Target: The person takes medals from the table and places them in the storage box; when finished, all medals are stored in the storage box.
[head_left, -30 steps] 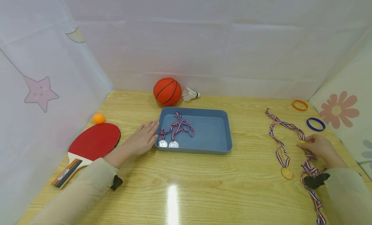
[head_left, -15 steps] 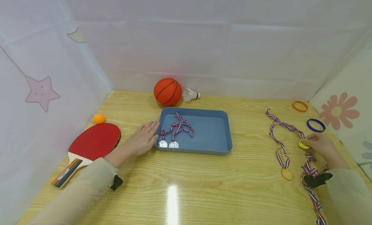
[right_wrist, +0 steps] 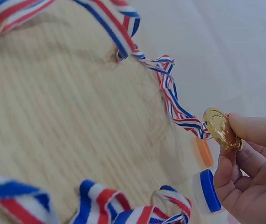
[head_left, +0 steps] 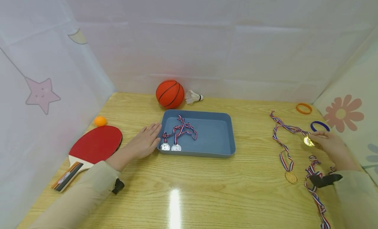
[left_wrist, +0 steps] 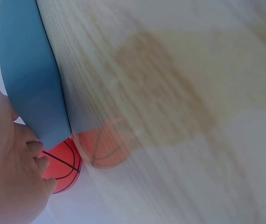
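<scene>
My right hand (head_left: 330, 147) pinches a gold medal (right_wrist: 223, 129) between thumb and fingers at the table's right side. From the medal a red, white and blue ribbon (head_left: 290, 126) trails away to the left. Another gold medal (head_left: 291, 177) lies flat nearby on the wood, and a further striped ribbon (head_left: 317, 197) runs beneath my right wrist. On the left, my left hand (head_left: 144, 140) lies with straight fingers against the left wall of the blue tray (head_left: 214, 132). Two silver medals (head_left: 176, 147) with tangled ribbons rest in the tray's left part.
Behind the tray sit a small basketball (head_left: 170, 94) and a shuttlecock (head_left: 193, 97). A red table tennis bat (head_left: 95, 143) and an orange ball (head_left: 100, 121) lie far left. Orange (head_left: 304, 108) and blue wristbands (head_left: 320, 126) lie at the back right, near the cloth wall.
My right hand has raised the gold medal slightly and turned its face into view, shifting a little away from the ribbon below. My left hand stays at the tray.
</scene>
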A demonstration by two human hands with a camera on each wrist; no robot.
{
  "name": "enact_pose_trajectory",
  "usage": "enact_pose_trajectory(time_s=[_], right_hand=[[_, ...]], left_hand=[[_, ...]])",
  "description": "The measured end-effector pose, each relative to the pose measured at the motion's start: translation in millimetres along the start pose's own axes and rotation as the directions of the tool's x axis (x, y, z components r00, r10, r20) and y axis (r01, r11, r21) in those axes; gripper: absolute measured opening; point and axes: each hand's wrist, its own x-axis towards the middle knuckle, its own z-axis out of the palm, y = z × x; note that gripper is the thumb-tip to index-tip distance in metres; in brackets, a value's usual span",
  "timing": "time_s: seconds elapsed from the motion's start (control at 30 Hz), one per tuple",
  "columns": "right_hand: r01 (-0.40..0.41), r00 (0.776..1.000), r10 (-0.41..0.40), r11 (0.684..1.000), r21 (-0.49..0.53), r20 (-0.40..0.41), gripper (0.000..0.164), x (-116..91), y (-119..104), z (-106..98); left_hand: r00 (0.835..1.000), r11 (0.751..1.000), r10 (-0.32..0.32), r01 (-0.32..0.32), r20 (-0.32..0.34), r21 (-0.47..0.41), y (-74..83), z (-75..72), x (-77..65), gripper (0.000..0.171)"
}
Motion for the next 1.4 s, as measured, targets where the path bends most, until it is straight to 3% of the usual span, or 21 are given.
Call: enact_pose_trajectory(time_s=[0.07,0.2,0.27,0.37,0.73,0.97,1.1,1.2,1.4], right_hand=[[0.018,1.0,-0.02,0.988,0.155,0.016,0.006,1,-1,0],[0.037,0.997,-0.062,0.902,0.431,0.045,0.019,-1,-10,3],[0.036,0.995,-0.08,0.855,0.517,0.062,0.026,-2,-15,4],[0.036,0.99,-0.106,0.813,0.582,0.088,0.031,-4,-24,7],[0.094,0.973,-0.21,0.736,0.67,0.094,0.029,-1,-64,18],[0.152,0.951,-0.293,0.728,0.669,0.103,0.031,2,-95,21],[0.157,0.965,-0.257,0.737,0.658,0.057,0.028,2,-114,24],[0.165,0.966,-0.257,0.71,0.685,0.034,0.028,1,-129,27],[0.206,0.945,-0.327,0.619,0.758,0.01,0.028,-1,-162,37]], left_hand=[[1.0,1.0,0.0,0.0,0.001,0.0,0.1,0.0,-0.2,0.057],[1.0,1.0,-0.003,0.003,0.005,0.005,0.4,-0.4,0.0,0.057],[1.0,1.0,-0.005,0.005,0.008,0.008,0.3,-0.6,0.2,0.057],[1.0,1.0,-0.005,0.005,0.007,0.005,0.1,-0.1,0.3,0.057],[1.0,1.0,-0.001,0.001,-0.001,0.005,-0.5,-0.3,0.5,0.057],[1.0,1.0,-0.002,0.002,0.005,0.006,0.2,-1.1,-0.3,0.057],[1.0,1.0,0.001,-0.001,0.0,0.001,0.5,-1.3,-0.3,0.057],[1.0,1.0,0.009,-0.009,-0.016,-0.004,0.7,-1.0,-0.7,0.057],[1.0,1.0,0.005,-0.005,-0.027,0.001,-0.2,0.9,-1.0,0.056]])
